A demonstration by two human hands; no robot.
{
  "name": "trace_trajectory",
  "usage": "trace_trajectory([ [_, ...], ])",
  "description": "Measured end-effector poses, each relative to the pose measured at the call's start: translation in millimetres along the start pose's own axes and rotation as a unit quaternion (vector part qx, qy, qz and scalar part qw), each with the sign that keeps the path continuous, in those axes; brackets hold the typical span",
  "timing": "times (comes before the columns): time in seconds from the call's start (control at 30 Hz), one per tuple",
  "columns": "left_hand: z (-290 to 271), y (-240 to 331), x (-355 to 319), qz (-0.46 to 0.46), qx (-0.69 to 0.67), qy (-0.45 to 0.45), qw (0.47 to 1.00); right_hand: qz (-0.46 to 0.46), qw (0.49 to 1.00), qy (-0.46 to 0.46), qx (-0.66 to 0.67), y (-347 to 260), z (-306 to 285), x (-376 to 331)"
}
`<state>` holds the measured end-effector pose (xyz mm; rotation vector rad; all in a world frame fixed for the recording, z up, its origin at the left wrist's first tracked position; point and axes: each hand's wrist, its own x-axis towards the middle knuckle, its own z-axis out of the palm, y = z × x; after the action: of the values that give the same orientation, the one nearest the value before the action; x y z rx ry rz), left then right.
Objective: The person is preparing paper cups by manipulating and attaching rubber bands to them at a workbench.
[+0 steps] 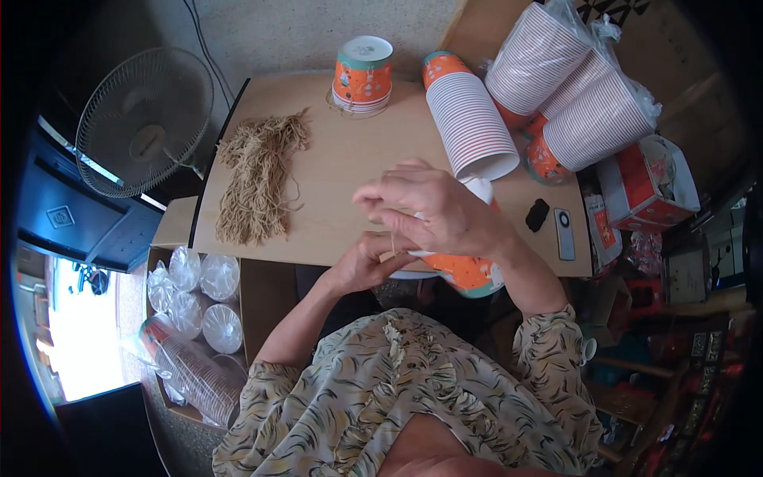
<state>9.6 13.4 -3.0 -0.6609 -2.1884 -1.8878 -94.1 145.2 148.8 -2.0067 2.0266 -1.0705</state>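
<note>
Left hand [367, 256] pinches thin string [393, 242]; right hand [433, 208], can't tell its grip! Orange cup [459, 269] tilts beneath it, base past the table's [342, 171] near edge.

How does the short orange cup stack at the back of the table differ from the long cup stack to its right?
Pose: the short cup stack stands upside down, base up; the long cup stack lies on its side.
Length: the short cup stack shows only a few rims, the long cup stack many.
Opening: the short cup stack's faces down, hidden; the long cup stack's faces the person.
Both show orange printed walls and pale rims.
</note>
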Motion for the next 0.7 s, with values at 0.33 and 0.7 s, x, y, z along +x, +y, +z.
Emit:
trace_trajectory([
  [0.33, -23, -36, -11, -0.057, -0.357, 0.245, 0.9, 0.211, 0.928, 0.283, 0.118, 56, -29, -117],
  [0.7, -31, -66, 30, -0.016, -0.331, 0.296, 0.896, 0.238, 0.884, 0.338, 0.218, 81, 12, -81],
])
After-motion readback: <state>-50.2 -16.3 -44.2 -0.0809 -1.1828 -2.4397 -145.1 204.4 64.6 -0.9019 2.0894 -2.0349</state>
